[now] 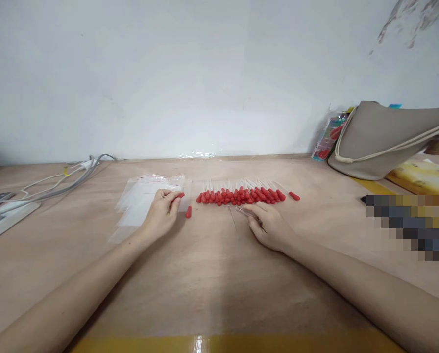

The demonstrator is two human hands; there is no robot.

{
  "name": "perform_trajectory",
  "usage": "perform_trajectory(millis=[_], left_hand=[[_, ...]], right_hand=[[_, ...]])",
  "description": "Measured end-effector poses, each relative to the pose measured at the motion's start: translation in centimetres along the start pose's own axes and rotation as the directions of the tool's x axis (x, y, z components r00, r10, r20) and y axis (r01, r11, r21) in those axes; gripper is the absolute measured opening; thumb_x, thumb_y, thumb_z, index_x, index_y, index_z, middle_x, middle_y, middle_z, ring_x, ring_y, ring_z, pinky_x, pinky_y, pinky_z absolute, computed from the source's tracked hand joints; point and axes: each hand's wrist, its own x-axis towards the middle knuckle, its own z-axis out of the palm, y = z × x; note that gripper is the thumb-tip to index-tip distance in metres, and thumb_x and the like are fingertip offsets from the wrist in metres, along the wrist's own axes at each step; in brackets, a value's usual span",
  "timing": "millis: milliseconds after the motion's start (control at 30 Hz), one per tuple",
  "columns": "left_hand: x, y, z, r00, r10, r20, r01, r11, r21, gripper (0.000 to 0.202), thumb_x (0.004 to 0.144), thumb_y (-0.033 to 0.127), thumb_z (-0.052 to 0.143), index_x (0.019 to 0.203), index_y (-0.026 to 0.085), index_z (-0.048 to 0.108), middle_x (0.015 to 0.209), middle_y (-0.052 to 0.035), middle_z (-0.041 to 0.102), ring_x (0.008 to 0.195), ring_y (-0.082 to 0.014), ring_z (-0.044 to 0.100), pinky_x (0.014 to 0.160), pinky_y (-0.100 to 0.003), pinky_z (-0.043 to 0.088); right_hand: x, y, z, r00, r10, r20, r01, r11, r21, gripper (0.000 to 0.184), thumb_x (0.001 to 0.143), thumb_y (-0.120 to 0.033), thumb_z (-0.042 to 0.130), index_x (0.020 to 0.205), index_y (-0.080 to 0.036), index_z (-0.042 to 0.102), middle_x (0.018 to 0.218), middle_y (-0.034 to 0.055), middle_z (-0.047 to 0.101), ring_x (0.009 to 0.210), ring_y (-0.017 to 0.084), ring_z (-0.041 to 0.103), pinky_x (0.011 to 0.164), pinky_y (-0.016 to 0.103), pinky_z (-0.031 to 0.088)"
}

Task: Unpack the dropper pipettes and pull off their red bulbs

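Droppers (241, 195) with red rubber bulbs and thin clear tubes lie in one tight row on the wooden table (212, 274), in the middle, with the bulbs toward the person. One more dropper lies apart at the right end (294, 196), and another one (188, 212) just beside the left hand (162, 212).

The left hand rests on a stack of clear plastic bags (138, 201). Its fingers are curled, and they pinch the bulb of a single dropper (181, 195) at the edge of the top bag. I cannot tell if the tube is already inside the bag.

The right hand (271, 226) lies low on the table, its fingers half bent over some clear tubes (242, 212) just below the row. If it grips them or only touches them I cannot tell.

I judge each dropper to be very light. The tube looks stiff, smooth and easy to break, so the soft bulb is the safer place to hold.

The bags look flat, thin and slippery, and I see nothing in them. A beige handbag (384, 139) stands at the far right. What is inside it is hidden.
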Motion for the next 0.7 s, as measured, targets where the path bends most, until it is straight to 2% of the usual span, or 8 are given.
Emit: perform_trajectory(millis=[100, 167, 267, 367, 567, 700], left_hand=[[0.4, -0.9, -0.3, 0.985, -0.142, 0.099, 0.141, 0.990, 0.017, 0.029, 0.083, 0.031, 0.044, 0.104, 0.017, 0.058, 0.081, -0.0041, 0.056, 0.070, -0.0165, 0.055, 0.067, -0.031, 0.046], [0.4, -1.0, -0.2, 0.976, -0.171, 0.137, 0.172, 0.985, 0.006, 0.029, 0.081, 0.035, 0.047, 0.104, 0.018, 0.056, 0.078, -0.0020, 0.059, 0.064, -0.0153, 0.056, 0.064, -0.029, 0.046], [0.2, -0.7, 0.2, 0.968, -0.171, 0.185, 0.174, 0.985, 0.005, 0.030, 0.079, 0.040, 0.050, 0.099, 0.019, 0.054, 0.073, -0.0005, 0.061, 0.061, -0.0153, 0.057, 0.060, -0.028, 0.045], [0.2, -0.4, 0.5, 0.971, -0.129, 0.200, 0.123, 0.991, 0.045, 0.031, 0.079, 0.044, 0.050, 0.094, 0.018, 0.055, 0.074, -0.0022, 0.062, 0.062, -0.0164, 0.057, 0.060, -0.029, 0.045], [0.6, 0.4, 0.2, 0.997, 0.026, 0.070, -0.033, 0.994, 0.104, 0.028, 0.080, 0.043, 0.050, 0.092, 0.018, 0.057, 0.088, -0.0053, 0.063, 0.080, -0.0204, 0.056, 0.069, -0.032, 0.044], [1.4, 1.3, 0.9, 0.977, 0.167, 0.134, -0.182, 0.977, 0.112, 0.026, 0.079, 0.040, 0.054, 0.092, 0.019, 0.058, 0.090, -0.0048, 0.063, 0.087, -0.0226, 0.056, 0.079, -0.036, 0.043]], right_hand=[[0.3, -0.3, 0.0, 0.998, 0.055, 0.019, -0.056, 0.997, 0.062, 0.017, 0.077, -0.010, 0.042, 0.088, -0.016, 0.053, 0.076, 0.0033, 0.057, 0.065, 0.014, 0.051, 0.058, 0.025, 0.039], [0.5, -0.4, 0.2, 0.998, 0.055, 0.015, -0.055, 0.997, 0.049, 0.013, 0.077, -0.010, 0.042, 0.080, -0.018, 0.052, 0.074, 0.0027, 0.056, 0.065, 0.013, 0.051, 0.058, 0.025, 0.038], [0.6, -0.6, 0.8, 0.999, 0.045, 0.007, -0.045, 0.999, 0.019, 0.013, 0.077, -0.010, 0.043, 0.079, -0.018, 0.054, 0.075, 0.0030, 0.057, 0.065, 0.013, 0.051, 0.059, 0.025, 0.038], [0.5, -1.1, 1.3, 0.998, 0.057, 0.014, -0.057, 0.998, 0.025, 0.013, 0.076, -0.012, 0.045, 0.079, -0.017, 0.056, 0.071, 0.0031, 0.058, 0.062, 0.013, 0.052, 0.058, 0.025, 0.039], [0.6, -2.4, 1.3, 0.988, 0.142, 0.052, -0.148, 0.980, 0.130, 0.006, 0.075, -0.017, 0.050, 0.077, -0.017, 0.056, 0.073, 0.0036, 0.062, 0.063, 0.013, 0.057, 0.058, 0.024, 0.041], [1.1, -3.2, 1.2, 0.964, 0.242, 0.110, -0.254, 0.961, 0.110, 0.014, 0.077, -0.027, 0.053, 0.086, -0.017, 0.057, 0.070, 0.0027, 0.062, 0.062, 0.015, 0.057, 0.057, 0.026, 0.040]])
